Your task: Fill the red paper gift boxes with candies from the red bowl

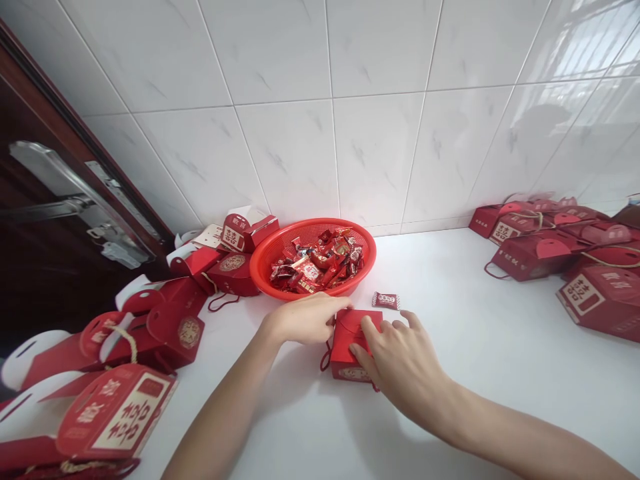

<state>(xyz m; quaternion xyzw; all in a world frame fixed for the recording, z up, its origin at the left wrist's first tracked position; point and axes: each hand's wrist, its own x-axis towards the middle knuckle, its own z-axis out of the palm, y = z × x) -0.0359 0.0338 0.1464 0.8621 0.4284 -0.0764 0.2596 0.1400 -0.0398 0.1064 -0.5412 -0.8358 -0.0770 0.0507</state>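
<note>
- My left hand (311, 319) is at the far left corner of a red box (345, 337), its fingers bent against the edge; I cannot tell whether they grasp it or only steady it.
- My right hand (403, 350) lies over the box's right side, thumb and index finger set apart on the top; whether they pinch a flap or just press, I cannot tell.
- The box sits on the white table (460, 327) right in front of me, its top flaps folded over, a dark red cord (325, 360) looping out at its left side.
- One wrapped sweet (386, 301) lies on the table just beyond the box, near my right fingertips.
- Behind that, towards the wall (285, 60), stands a red basket (256, 267) with a heap of wrapped sweets (320, 263) inside.
- On my left, more boxes crowd together, several with their flaps raised; the nearest (125, 413) bears a pale panel with red characters.
- On my right is another cluster of boxes (535, 257), with cords.
- At far left is a dark door (30, 253) with a metal handle (65, 207).
</note>
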